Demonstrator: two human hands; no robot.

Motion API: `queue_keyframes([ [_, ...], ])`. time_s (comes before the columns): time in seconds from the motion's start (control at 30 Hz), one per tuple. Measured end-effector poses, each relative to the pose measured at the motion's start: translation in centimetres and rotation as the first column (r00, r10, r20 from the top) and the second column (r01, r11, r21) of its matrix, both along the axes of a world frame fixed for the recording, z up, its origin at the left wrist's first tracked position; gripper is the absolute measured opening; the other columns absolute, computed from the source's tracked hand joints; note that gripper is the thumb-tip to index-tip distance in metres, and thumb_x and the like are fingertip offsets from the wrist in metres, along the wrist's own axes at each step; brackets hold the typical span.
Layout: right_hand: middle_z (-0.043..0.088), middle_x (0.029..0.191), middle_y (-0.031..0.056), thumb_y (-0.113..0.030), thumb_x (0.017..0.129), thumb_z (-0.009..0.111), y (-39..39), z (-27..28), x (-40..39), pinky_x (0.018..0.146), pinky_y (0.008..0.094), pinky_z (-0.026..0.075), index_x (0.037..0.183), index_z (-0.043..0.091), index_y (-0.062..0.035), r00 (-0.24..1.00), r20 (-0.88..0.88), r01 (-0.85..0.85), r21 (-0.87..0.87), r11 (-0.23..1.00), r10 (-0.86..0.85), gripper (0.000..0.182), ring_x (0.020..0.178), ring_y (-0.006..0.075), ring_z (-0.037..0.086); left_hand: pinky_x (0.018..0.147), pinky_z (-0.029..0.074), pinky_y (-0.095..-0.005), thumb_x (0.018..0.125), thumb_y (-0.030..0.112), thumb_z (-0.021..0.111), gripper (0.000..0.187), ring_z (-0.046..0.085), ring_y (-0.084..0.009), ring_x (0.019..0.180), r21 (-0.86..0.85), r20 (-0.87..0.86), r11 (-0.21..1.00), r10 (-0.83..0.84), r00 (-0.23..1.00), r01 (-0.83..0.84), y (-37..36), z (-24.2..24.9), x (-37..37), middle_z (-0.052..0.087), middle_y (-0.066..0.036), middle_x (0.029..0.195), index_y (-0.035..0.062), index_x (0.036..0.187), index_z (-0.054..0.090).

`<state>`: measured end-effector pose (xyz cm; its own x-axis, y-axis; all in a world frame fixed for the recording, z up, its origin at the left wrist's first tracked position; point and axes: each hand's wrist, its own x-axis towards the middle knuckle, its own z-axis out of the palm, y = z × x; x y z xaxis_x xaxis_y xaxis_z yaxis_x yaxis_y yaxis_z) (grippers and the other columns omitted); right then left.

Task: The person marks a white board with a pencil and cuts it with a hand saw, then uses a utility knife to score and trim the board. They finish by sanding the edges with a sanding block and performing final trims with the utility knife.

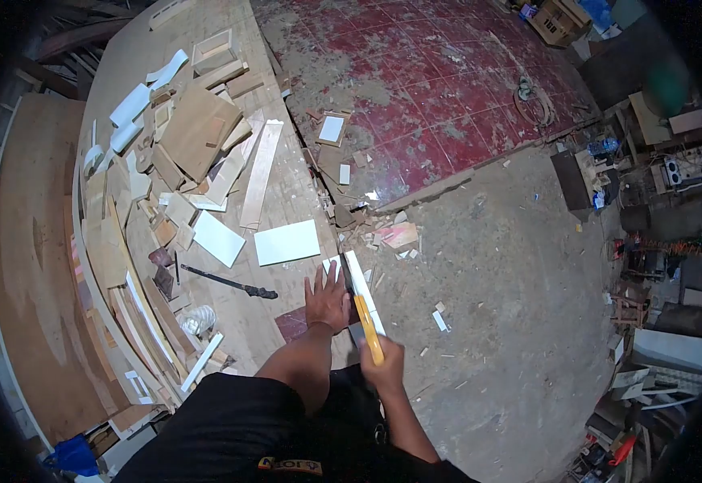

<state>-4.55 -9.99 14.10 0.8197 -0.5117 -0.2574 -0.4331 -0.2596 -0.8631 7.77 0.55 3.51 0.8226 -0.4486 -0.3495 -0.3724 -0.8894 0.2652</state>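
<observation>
Near the bench edge my left hand presses down with its fingers spread, over a small white board piece that shows past the fingertips. My right hand is closed round the end of a long yellow handle of a hand saw. The saw's dark, narrow blade points away from me, between the small piece and a white strip sticking out past the edge. Whether the blade touches the board cannot be made out. Beyond my left hand lies a white rectangular panel.
Wood offcuts and a brown board are heaped on the bench. A black bar-like tool and a clear plastic cup-like item lie on the left. Scraps dot the concrete floor; clutter lines the right wall.
</observation>
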Motion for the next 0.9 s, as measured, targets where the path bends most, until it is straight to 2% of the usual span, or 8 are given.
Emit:
queue_keyframes([
  [0.07,0.057,0.06,0.0169,-0.022,0.091,0.07,0.4,-3.4,3.1,0.053,0.0365,0.047,0.075,0.062,0.0003,0.996,0.086,-0.023,-0.055,0.998,0.028,0.028,0.053,0.0191,0.061,0.124,0.006,-0.0604,0.095,0.036,0.05,0.071,0.01,-0.0337,0.157,0.118,-0.061,0.992,-0.036,0.997,0.043,-0.1,-0.1,0.2,0.015,-0.007,0.171,0.0144,0.16,0.031],
  [0.17,0.058,0.061,0.0179,-0.022,0.092,0.07,0.5,-4.0,4.9,0.052,0.0383,0.046,0.076,0.063,0.0002,0.984,0.178,-0.017,-0.05,0.999,0.026,0.028,0.052,0.0206,0.06,0.124,0.006,-0.0601,0.094,0.036,0.052,0.072,0.008,-0.0327,0.158,0.078,-0.111,0.997,-0.016,0.994,0.025,-0.2,0.6,0.6,0.015,-0.006,0.171,0.0161,0.16,0.032],
  [0.3,0.06,0.06,0.0144,-0.02,0.092,0.072,-0.3,-1.5,0.6,0.054,0.0367,0.047,0.08,0.065,0.0003,0.995,0.095,-0.02,0.002,1.0,0.02,0.025,0.055,0.0183,0.061,0.124,0.007,-0.0602,0.096,0.038,0.049,0.07,0.009,-0.0322,0.158,0.05,-0.003,0.999,-0.004,1.0,0.005,0.1,-0.5,-0.2,0.016,-0.006,0.17,0.0167,0.16,0.03],
  [0.5,0.062,0.063,0.0127,-0.016,0.092,0.071,-0.7,3.8,-4.7,0.058,0.0341,0.051,0.082,0.066,0.002,0.996,-0.056,-0.064,-0.015,0.998,0.064,0.022,0.06,0.0177,0.066,0.124,0.007,-0.0606,0.097,0.038,0.046,0.07,0.01,-0.0327,0.157,0.044,-0.043,0.999,0.007,0.999,-0.005,0.0,0.4,-0.1,0.017,-0.006,0.17,0.0159,0.161,0.027],
  [0.67,0.06,0.061,0.0112,-0.016,0.093,0.071,0.3,-3.6,1.8,0.056,0.0344,0.049,0.078,0.063,0.0006,0.991,0.045,-0.12,-0.055,0.991,0.122,0.023,0.059,0.0164,0.065,0.124,0.008,-0.0602,0.097,0.036,0.046,0.069,0.011,-0.0336,0.157,0.074,-0.001,0.997,-0.032,0.999,0.032,0.0,0.4,0.1,0.016,-0.007,0.17,0.0153,0.161,0.028],
  [0.73,0.06,0.06,0.0106,-0.016,0.093,0.071,0.3,-4.6,3.2,0.055,0.0341,0.048,0.077,0.062,0.0001,0.98,0.096,-0.165,-0.111,0.98,0.176,0.025,0.058,0.0153,0.063,0.124,0.009,-0.06,0.098,0.033,0.046,0.068,0.012,-0.0341,0.157,0.152,-0.153,0.985,-0.056,0.987,0.079,-0.3,2.3,1.0,0.017,-0.007,0.17,0.0141,0.16,0.029],
  [0.8,0.058,0.059,0.0085,-0.016,0.093,0.071,0.3,-3.9,2.2,0.053,0.0335,0.045,0.076,0.062,-0.0006,0.996,0.05,-0.079,0.076,0.994,0.075,0.025,0.055,0.0124,0.058,0.124,0.009,-0.0604,0.098,0.034,0.046,0.067,0.012,-0.0341,0.157,0.116,-0.064,0.992,-0.044,0.997,0.051,0.2,0.1,0.5,0.017,-0.007,0.17,0.0144,0.16,0.03],
  [0.9,0.056,0.058,0.0052,-0.016,0.093,0.071,-0.5,-0.9,-0.6,0.052,0.0328,0.044,0.076,0.062,-0.0009,0.995,0.091,-0.047,0.047,0.998,0.042,0.025,0.056,0.0097,0.054,0.124,0.009,-0.0617,0.098,0.037,0.046,0.068,0.011,-0.0344,0.157,0.013,0.016,1.0,-0.011,1.0,0.011,0.1,0.0,0.1,0.018,-0.007,0.17,0.0151,0.16,0.03],
])
